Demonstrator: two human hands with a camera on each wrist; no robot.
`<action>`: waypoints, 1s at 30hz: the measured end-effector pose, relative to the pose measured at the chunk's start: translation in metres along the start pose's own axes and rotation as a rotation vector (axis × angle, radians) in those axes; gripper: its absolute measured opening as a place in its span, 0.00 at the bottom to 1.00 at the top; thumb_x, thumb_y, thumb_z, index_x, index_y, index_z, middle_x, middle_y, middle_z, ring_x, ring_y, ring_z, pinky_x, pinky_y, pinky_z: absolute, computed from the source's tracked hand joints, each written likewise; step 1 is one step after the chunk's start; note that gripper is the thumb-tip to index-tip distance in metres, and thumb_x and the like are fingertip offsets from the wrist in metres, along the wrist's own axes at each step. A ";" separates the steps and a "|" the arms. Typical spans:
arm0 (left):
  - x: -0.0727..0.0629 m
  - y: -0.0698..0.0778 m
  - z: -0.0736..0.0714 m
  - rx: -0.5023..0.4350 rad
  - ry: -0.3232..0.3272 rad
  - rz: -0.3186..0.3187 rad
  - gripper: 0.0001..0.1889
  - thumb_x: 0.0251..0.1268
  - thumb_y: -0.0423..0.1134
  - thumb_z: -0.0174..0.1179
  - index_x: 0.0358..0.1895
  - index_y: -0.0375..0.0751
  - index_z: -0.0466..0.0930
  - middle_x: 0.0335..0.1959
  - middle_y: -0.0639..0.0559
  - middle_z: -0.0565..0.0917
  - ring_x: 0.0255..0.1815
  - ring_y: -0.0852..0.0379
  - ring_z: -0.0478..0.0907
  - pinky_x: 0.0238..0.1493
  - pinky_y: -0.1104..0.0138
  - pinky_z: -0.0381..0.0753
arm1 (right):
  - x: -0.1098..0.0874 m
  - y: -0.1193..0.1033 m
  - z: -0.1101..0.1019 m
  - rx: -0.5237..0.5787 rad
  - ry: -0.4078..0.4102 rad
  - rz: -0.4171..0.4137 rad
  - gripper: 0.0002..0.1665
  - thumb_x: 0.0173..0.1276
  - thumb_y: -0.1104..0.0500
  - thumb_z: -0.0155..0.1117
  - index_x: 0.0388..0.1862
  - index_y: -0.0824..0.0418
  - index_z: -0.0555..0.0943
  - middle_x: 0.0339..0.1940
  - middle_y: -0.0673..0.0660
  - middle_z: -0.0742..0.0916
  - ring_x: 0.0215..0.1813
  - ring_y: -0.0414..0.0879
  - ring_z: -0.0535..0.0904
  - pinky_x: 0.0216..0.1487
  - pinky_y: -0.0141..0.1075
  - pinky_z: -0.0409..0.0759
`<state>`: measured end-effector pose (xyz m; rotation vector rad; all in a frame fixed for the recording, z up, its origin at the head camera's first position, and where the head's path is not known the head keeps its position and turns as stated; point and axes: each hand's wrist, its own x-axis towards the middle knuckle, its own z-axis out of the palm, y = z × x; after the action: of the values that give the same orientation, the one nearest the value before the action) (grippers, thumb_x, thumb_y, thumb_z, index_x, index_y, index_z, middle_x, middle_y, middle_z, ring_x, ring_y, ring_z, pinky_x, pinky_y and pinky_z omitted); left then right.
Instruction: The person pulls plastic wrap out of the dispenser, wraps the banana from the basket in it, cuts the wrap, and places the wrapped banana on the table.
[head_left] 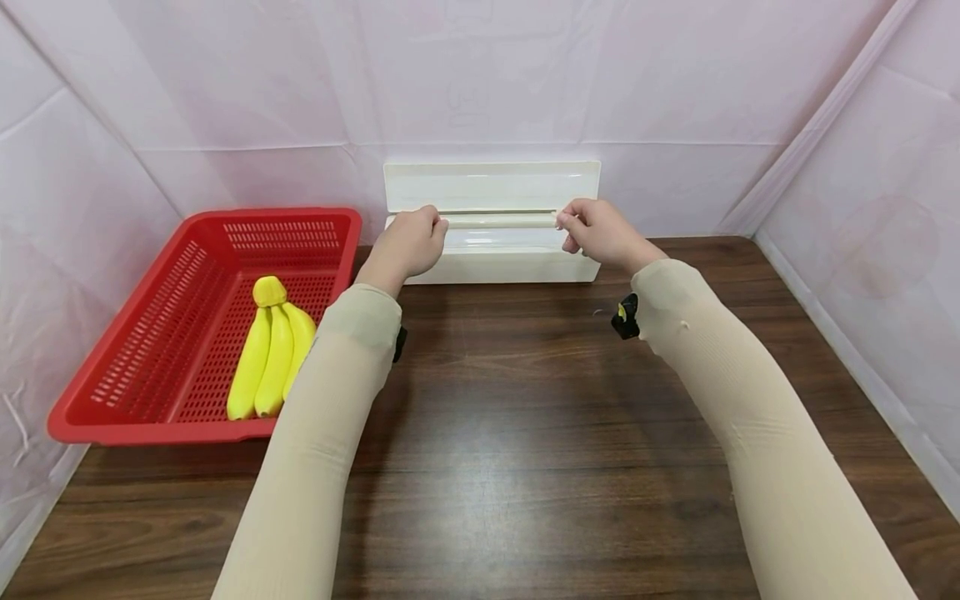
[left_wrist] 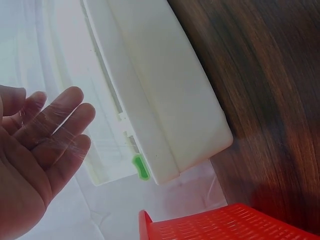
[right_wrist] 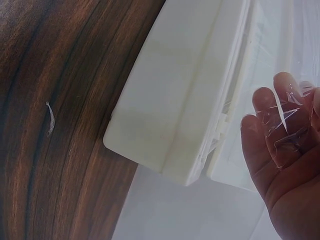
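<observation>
A long white cling film dispenser [head_left: 502,268] stands against the back curtain, its lid [head_left: 491,185] raised. My left hand [head_left: 408,242] is over the dispenser's left part and pinches an edge of clear cling film [left_wrist: 62,122] between thumb and fingers. Near the right end, my right hand [head_left: 603,229] pinches the film too; in the right wrist view crinkled film [right_wrist: 290,117] lies across its fingers. A pale roll [head_left: 498,221] shows between the hands. At one end of the dispenser, the left wrist view shows a green piece [left_wrist: 141,167].
On the left a red perforated basket [head_left: 210,432] holds a bunch of yellow bananas [head_left: 273,350]. A small film scrap [right_wrist: 51,119] lies on the dark wooden table [head_left: 495,417]. Pale curtains [head_left: 480,75] enclose the back and sides.
</observation>
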<state>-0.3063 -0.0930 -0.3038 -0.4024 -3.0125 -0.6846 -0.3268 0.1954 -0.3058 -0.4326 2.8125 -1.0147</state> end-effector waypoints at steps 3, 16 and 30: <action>-0.001 0.000 0.002 0.011 0.003 0.009 0.17 0.74 0.44 0.37 0.44 0.36 0.72 0.34 0.42 0.76 0.38 0.46 0.73 0.45 0.56 0.73 | 0.000 0.002 0.002 0.007 -0.007 0.013 0.22 0.77 0.49 0.40 0.51 0.65 0.73 0.29 0.57 0.82 0.42 0.57 0.78 0.35 0.36 0.74; -0.001 -0.002 0.006 0.030 0.022 -0.006 0.17 0.74 0.44 0.37 0.42 0.37 0.73 0.35 0.41 0.77 0.39 0.46 0.74 0.46 0.55 0.74 | -0.003 0.005 0.006 0.019 -0.020 -0.002 0.23 0.77 0.49 0.41 0.52 0.65 0.74 0.32 0.59 0.82 0.43 0.57 0.79 0.36 0.37 0.74; -0.004 0.000 0.003 0.028 0.049 -0.017 0.17 0.74 0.45 0.37 0.42 0.38 0.72 0.35 0.40 0.78 0.39 0.45 0.75 0.45 0.53 0.74 | -0.005 0.001 0.004 0.017 -0.006 -0.005 0.23 0.77 0.49 0.40 0.51 0.65 0.73 0.30 0.57 0.80 0.43 0.58 0.79 0.35 0.38 0.72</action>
<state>-0.3028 -0.0927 -0.3072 -0.3535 -2.9789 -0.6429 -0.3216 0.1951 -0.3089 -0.4407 2.7969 -1.0364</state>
